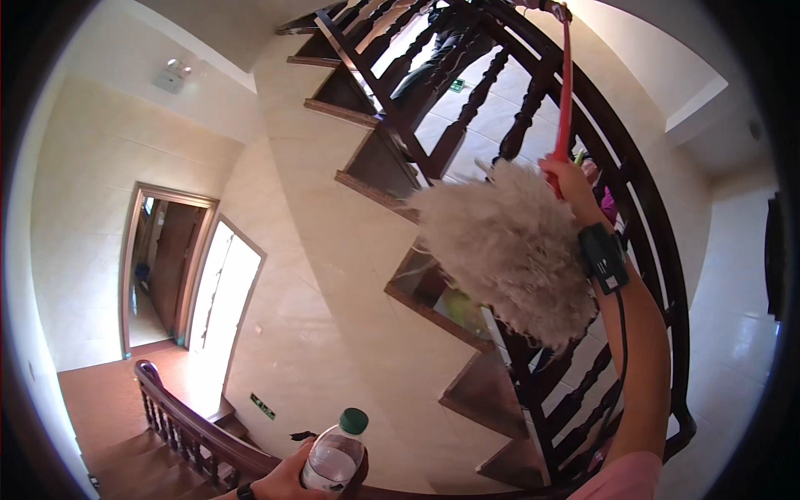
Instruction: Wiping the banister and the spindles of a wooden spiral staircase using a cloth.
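Note:
My right hand (569, 181) is closed around the red pole (564, 106) of a duster, raised beside the stair railing. The duster's fluffy grey-beige head (509, 253) hangs just left of that hand and hides some steps and balusters. Low in the view, my left hand (294, 469) grips a clear plastic bottle (333, 459) with a green cap (354, 421). Clear liquid shows inside the bottle. A black device (603, 257) with a cable is strapped to my right forearm.
Dark wooden balusters (465, 131) and a handrail (678, 337) run along the rising stairs (450, 312). A person (453, 44) is on the upper steps; another in magenta (607, 203) is partly hidden behind the railing. A lower banister (206, 425) leads down toward an open doorway (169, 269).

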Action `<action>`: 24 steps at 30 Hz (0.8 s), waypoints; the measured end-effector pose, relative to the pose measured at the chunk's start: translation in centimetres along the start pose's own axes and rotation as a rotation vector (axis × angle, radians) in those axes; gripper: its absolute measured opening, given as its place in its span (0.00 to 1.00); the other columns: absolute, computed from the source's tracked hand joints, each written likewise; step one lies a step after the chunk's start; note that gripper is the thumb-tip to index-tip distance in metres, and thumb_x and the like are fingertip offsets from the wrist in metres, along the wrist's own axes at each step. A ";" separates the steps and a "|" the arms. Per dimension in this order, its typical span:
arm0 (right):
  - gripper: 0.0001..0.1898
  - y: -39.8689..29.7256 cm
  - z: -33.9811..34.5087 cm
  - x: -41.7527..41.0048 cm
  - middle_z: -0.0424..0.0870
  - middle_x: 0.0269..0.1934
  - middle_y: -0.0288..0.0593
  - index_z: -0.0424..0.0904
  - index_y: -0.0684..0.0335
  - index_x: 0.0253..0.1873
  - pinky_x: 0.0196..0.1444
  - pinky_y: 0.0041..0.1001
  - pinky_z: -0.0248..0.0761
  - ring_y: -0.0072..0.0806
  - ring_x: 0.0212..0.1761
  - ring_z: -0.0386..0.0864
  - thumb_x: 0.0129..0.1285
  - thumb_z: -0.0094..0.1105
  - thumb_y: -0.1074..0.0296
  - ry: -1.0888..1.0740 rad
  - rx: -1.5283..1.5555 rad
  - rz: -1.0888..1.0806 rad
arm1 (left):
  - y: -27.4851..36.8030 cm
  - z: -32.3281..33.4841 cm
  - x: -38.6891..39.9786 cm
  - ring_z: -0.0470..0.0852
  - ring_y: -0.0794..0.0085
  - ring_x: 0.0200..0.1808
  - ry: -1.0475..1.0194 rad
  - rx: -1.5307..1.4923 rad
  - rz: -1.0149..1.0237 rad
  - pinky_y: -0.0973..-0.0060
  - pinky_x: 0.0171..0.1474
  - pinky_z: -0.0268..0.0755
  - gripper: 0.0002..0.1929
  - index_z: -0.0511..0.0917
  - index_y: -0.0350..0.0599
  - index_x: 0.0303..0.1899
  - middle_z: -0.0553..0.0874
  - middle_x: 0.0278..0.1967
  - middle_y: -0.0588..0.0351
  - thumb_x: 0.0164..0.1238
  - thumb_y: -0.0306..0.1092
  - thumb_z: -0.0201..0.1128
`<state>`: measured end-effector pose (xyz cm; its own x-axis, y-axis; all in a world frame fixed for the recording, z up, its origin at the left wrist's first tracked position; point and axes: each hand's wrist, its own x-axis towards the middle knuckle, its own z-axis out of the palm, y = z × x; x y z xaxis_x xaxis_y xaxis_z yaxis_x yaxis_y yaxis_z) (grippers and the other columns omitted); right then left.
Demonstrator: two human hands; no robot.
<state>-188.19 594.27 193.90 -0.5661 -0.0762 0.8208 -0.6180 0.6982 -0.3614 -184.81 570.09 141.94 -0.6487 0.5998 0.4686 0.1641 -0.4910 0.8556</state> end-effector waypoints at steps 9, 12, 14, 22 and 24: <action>0.21 6.7 2.1 -17.5 0.70 0.28 0.36 0.62 0.64 0.56 0.22 0.21 0.67 0.20 0.20 0.71 0.60 0.57 0.69 0.236 0.117 0.175 | 1.5 -5.4 -4.1 0.74 0.72 0.55 0.260 -0.029 0.014 0.68 0.58 0.69 0.43 0.60 0.44 0.64 0.75 0.53 0.58 0.43 0.27 0.76; 0.17 7.6 2.8 -21.6 0.71 0.29 0.36 0.63 0.61 0.53 0.23 0.23 0.71 0.22 0.20 0.72 0.63 0.56 0.66 0.376 0.195 0.206 | 2.2 -7.0 -3.7 0.75 0.72 0.54 0.239 0.034 0.025 0.68 0.58 0.70 0.42 0.61 0.44 0.64 0.76 0.51 0.58 0.44 0.26 0.76; 0.16 5.9 1.8 -21.4 0.71 0.29 0.36 0.63 0.59 0.53 0.22 0.22 0.71 0.20 0.19 0.71 0.64 0.56 0.64 0.458 0.188 0.160 | 3.0 -7.6 -3.2 0.75 0.72 0.54 0.217 0.074 0.010 0.69 0.57 0.70 0.42 0.61 0.43 0.64 0.76 0.52 0.58 0.44 0.26 0.75; 0.16 6.7 -4.1 -29.4 0.65 0.25 0.31 0.66 0.60 0.56 0.17 0.16 0.60 0.14 0.17 0.64 0.67 0.53 0.64 0.668 -0.084 0.205 | 0.8 -7.1 -1.2 0.74 0.73 0.55 0.128 0.078 -0.011 0.69 0.58 0.69 0.41 0.61 0.42 0.64 0.75 0.54 0.58 0.47 0.27 0.75; 0.17 5.5 -6.2 -30.9 0.64 0.24 0.28 0.67 0.57 0.57 0.16 0.13 0.56 0.11 0.17 0.62 0.68 0.53 0.58 0.772 -0.226 0.223 | 0.4 -7.4 -0.6 0.74 0.73 0.55 0.091 0.098 -0.041 0.70 0.58 0.69 0.42 0.61 0.42 0.65 0.75 0.54 0.58 0.47 0.28 0.75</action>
<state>-170.71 604.86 169.35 -0.0781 0.5327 0.8427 -0.3649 0.7713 -0.5214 -189.81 564.86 140.35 -0.7204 0.5560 0.4146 0.2050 -0.4004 0.8931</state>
